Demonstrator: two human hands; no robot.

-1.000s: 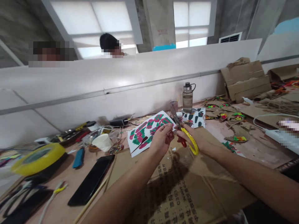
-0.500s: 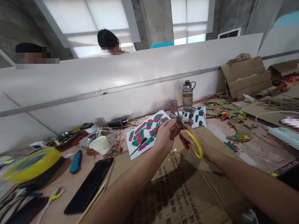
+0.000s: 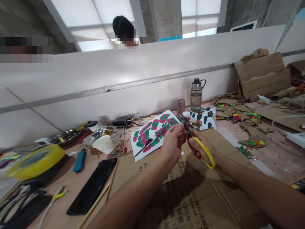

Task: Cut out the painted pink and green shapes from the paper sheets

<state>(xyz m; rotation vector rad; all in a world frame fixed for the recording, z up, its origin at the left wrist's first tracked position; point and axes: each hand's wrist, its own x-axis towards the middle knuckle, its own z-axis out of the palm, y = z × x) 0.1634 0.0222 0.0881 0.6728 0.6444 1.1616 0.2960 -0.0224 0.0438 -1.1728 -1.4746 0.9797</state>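
My right hand (image 3: pixel 202 148) grips yellow-handled scissors (image 3: pixel 205 152), their dark blades angled up and to the left. Close beside the blades, my left hand (image 3: pixel 173 141) is closed in a pinch; the small piece between its fingers is too small to make out. Both hands are above a large printed cardboard sheet (image 3: pixel 181 197). Just left of my left hand lies white paper with green and magenta painted shapes (image 3: pixel 145 133), a dark sliver on top. Behind the scissors is a second sheet with dark green shapes (image 3: pixel 204 118).
A water bottle (image 3: pixel 196 97) and a small cup (image 3: pixel 180 105) stand by the white partition (image 3: pixel 143 79). At left are yellow tape (image 3: pixel 35 162), a phone (image 3: pixel 91 186) and a paper cup (image 3: pixel 104 144). Decorated cardboard pieces (image 3: pixel 254 136) lie right. Two people are beyond the partition.
The view has shifted slightly, so most table items appear a little further right. The scissor blades appear nearer together, and both hands remain close to each other.
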